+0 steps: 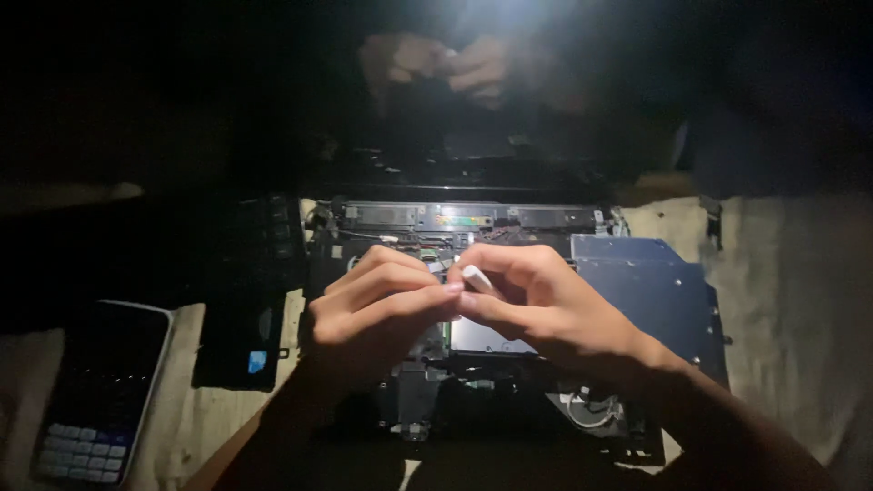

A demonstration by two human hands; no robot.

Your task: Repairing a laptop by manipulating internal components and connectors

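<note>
A small white part is pinched between the fingertips of the right hand and the left hand, both closed on it, just above the opened laptop chassis. A calculator lies left on the table.

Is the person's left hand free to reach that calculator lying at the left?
Probably yes: nothing lies between the left hand and the calculator, though that hand now meets the right hand at a small white piece.

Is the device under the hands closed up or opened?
Opened: the device has no cover, exposing a metal plate, wiring and inner parts beneath both hands.
</note>
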